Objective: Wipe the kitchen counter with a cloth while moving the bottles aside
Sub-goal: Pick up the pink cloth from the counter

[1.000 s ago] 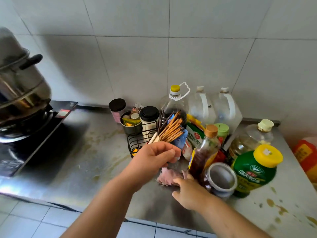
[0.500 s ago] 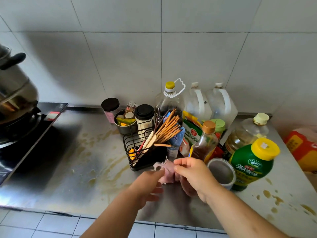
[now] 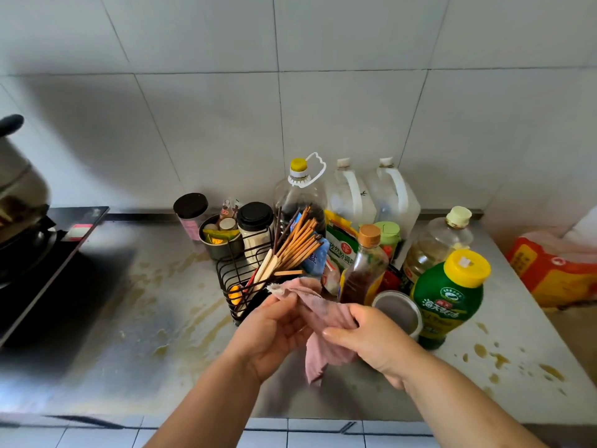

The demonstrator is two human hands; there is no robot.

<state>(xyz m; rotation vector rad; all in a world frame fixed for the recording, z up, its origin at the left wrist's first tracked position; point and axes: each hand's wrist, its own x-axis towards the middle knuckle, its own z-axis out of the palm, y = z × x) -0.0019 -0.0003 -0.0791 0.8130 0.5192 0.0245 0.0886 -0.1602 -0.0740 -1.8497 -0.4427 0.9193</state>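
A pink cloth point(image 3: 318, 318) hangs between both hands above the steel counter point(image 3: 135, 318), which is streaked with yellowish stains. My left hand point(image 3: 269, 334) pinches the cloth's upper left corner, palm up. My right hand point(image 3: 371, 341) grips its middle. Just behind them stand a brown sauce bottle point(image 3: 363, 270), a green bottle with a yellow cap point(image 3: 447, 295), an oil bottle point(image 3: 434, 247), a dark bottle with a yellow cap point(image 3: 298, 195) and two clear jugs point(image 3: 371, 195).
A black wire rack of chopsticks point(image 3: 258, 273) stands left of the bottles, with jars point(image 3: 255, 227) and a metal cup point(image 3: 219, 240) behind it. A grey-lidded jar point(image 3: 399, 310) sits by the green bottle. A stove with a pot point(image 3: 26, 227) is at left, an orange bag point(image 3: 555, 273) at right.
My left hand has let go of the chopstick rack and come down to the cloth. Both hands have lifted the cloth off the counter and spread it between them.
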